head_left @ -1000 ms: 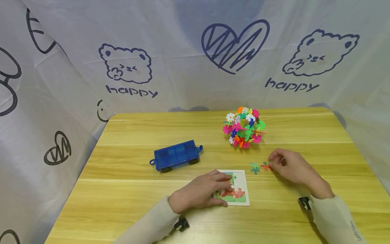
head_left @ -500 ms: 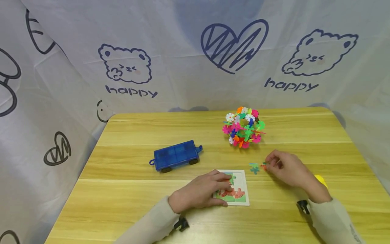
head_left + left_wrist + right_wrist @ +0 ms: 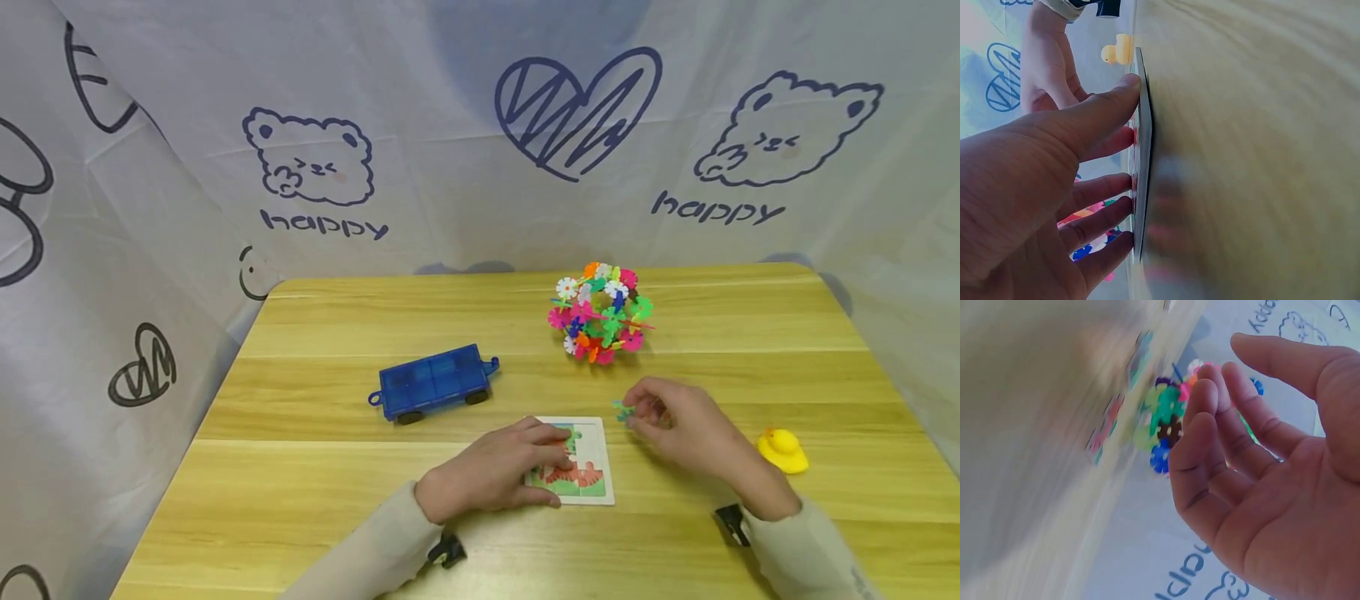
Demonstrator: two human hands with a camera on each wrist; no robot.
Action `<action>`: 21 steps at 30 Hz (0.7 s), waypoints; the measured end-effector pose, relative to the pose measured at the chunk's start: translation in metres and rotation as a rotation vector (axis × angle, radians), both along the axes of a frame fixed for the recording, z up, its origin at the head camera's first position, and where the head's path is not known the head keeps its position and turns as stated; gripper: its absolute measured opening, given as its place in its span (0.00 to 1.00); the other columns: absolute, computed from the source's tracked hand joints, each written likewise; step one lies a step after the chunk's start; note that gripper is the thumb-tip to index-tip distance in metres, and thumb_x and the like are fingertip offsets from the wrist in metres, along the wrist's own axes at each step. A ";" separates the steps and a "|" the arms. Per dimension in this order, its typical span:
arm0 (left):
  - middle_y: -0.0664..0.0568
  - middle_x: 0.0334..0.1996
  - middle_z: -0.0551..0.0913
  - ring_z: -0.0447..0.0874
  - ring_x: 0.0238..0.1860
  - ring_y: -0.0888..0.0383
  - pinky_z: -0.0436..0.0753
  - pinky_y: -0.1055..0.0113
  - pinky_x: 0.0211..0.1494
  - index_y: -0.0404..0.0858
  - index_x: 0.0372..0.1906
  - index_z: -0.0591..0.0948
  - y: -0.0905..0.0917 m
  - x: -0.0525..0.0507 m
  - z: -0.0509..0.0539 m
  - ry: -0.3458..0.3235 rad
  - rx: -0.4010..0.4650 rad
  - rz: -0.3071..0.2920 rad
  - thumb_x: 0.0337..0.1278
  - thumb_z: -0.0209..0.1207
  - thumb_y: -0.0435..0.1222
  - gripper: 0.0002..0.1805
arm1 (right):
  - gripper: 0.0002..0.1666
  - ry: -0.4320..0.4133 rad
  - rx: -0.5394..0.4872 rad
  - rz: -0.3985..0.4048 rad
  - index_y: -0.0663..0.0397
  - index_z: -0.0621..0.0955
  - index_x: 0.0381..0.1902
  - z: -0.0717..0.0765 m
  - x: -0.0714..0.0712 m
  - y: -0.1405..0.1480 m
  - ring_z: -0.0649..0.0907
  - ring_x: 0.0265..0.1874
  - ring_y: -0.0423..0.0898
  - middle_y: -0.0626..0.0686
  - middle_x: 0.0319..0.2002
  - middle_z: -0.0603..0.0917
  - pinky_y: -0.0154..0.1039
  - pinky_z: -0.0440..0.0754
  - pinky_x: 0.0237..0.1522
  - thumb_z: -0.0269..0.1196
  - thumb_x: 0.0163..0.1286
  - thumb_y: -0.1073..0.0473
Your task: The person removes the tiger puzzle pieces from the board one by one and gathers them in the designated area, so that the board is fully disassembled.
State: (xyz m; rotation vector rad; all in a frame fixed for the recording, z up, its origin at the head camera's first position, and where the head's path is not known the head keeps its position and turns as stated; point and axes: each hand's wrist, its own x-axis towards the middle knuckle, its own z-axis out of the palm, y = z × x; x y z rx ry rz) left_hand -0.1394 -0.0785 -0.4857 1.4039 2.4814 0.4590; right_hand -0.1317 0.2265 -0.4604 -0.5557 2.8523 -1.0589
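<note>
My left hand (image 3: 495, 471) lies on a small white-framed jigsaw puzzle (image 3: 609, 467), its fingertips resting on the pieces and its thumb at the near edge. In the left wrist view, the left hand (image 3: 1041, 187) has its fingers spread along the thin board (image 3: 1144, 137). My right hand (image 3: 686, 425) hovers just right of a green-blue puzzle piece (image 3: 621, 408), partly covering it. The right wrist view has the right hand (image 3: 1272, 469) with loosely bent fingers and nothing between them; a reddish puzzle piece (image 3: 1105, 428) and the green-blue piece (image 3: 1140, 359) lie on the table.
A blue toy wagon (image 3: 435, 382) stands left of the puzzle. Behind the loose pieces sits a ball of colourful interlocking discs (image 3: 600, 312). A yellow toy duck (image 3: 782, 451) is beside the right wrist. White printed cloth (image 3: 450, 200) hangs behind the table.
My right hand has moved left and slightly nearer, now covering the reddish piece and part of the green-blue one in the head view. The duck has come into sight. My left hand stays put.
</note>
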 end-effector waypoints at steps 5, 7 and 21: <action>0.53 0.81 0.74 0.73 0.78 0.55 0.77 0.62 0.81 0.52 0.67 0.86 0.000 -0.001 0.000 -0.008 -0.003 0.012 0.71 0.70 0.55 0.25 | 0.10 -0.019 -0.028 0.084 0.53 0.86 0.46 -0.001 0.004 -0.012 0.82 0.35 0.33 0.41 0.37 0.88 0.34 0.87 0.38 0.75 0.70 0.66; 0.53 0.81 0.75 0.74 0.78 0.55 0.78 0.61 0.80 0.52 0.67 0.86 0.000 -0.001 0.000 -0.012 0.001 0.012 0.71 0.70 0.55 0.25 | 0.10 -0.052 -0.033 0.129 0.52 0.86 0.47 -0.003 0.005 -0.016 0.83 0.37 0.34 0.41 0.38 0.88 0.35 0.87 0.40 0.75 0.71 0.63; 0.51 0.80 0.75 0.73 0.78 0.54 0.76 0.62 0.81 0.50 0.67 0.86 -0.001 -0.003 0.002 -0.008 0.008 0.013 0.73 0.69 0.54 0.24 | 0.13 -0.145 -0.014 0.257 0.44 0.86 0.50 -0.018 0.012 -0.035 0.85 0.45 0.39 0.40 0.45 0.89 0.37 0.87 0.50 0.77 0.71 0.56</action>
